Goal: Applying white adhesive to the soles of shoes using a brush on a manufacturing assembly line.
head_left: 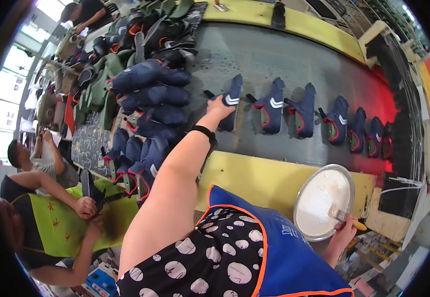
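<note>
Wearing a spotted black top [210, 262] and blue apron [274, 247] nearest the lens, orange-trimmed, filling the lower middle. Sitting at far left, a co-worker in a green apron [51, 222], pressing one dark shoe [88, 188] onto the lap with a hand [85, 207].

Stretching up and forward across the yellow belt edge [254, 173], the left forearm, black wristband [204, 131] showing, elbow low, wrist high. Reaching the left hand [218, 109] to the nearest navy shoe [231, 101] on the dark conveyor belt [274, 54]; fingers curling onto its near side, apparently grasping it, though the exact grip is hidden behind the hand. Standing on end, that shoe, its long axis running away from the body, lying just beyond and to the right of the fingertips. Piling up left of the hand, a heap of navy shoes [150, 99], touching one another.

Lining up rightward along the belt, a row of further navy shoes [304, 111], set apart, each one likewise pointing away.

Hanging low at right, well apart from the belt's shoes, the right hand [344, 230], clenching a yellow-handled brush [341, 214]. Dipping over a round metal basin [324, 200] of white paste, the bristles. Being far nearer the shoe, the left hand.
</note>
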The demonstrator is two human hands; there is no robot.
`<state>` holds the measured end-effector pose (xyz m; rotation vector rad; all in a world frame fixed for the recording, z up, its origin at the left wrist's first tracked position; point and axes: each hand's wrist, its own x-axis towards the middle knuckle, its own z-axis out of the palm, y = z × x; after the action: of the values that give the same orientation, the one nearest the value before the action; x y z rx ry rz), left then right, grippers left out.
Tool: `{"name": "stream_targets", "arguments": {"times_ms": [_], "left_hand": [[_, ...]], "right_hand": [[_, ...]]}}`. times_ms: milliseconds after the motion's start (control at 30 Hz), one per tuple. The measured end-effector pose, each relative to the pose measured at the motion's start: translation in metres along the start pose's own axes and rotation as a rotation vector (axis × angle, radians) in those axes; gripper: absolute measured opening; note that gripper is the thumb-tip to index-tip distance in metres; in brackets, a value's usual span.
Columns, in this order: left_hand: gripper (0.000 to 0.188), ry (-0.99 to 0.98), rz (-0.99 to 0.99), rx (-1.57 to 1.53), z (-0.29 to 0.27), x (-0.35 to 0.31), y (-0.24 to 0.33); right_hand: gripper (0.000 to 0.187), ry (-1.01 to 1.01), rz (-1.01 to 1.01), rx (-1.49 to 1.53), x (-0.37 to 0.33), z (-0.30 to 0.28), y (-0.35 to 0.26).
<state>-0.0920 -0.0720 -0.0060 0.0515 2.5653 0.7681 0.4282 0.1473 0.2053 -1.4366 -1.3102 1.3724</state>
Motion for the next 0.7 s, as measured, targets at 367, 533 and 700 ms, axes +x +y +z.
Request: {"name": "stream_targets", "arguments": {"times_ms": [367, 533, 700], "left_hand": [[0.036, 0.768, -0.168, 0.943, -0.283, -0.011, -0.081], [0.025, 0.669, -0.265, 0.697, -0.304, -0.016, -0.101], [0.021, 0.6, 0.019, 0.838, -0.308, -0.046, -0.095]], "right_hand": [[0.012, -0.1, -0.093, 0.016, 0.009, 0.049, -0.004], [0.014, -0.116, -0.114, -0.018, -0.011, 0.057, -0.011], [0.014, -0.134, -0.118, -0.012, -0.012, 0.045, -0.008]]}}
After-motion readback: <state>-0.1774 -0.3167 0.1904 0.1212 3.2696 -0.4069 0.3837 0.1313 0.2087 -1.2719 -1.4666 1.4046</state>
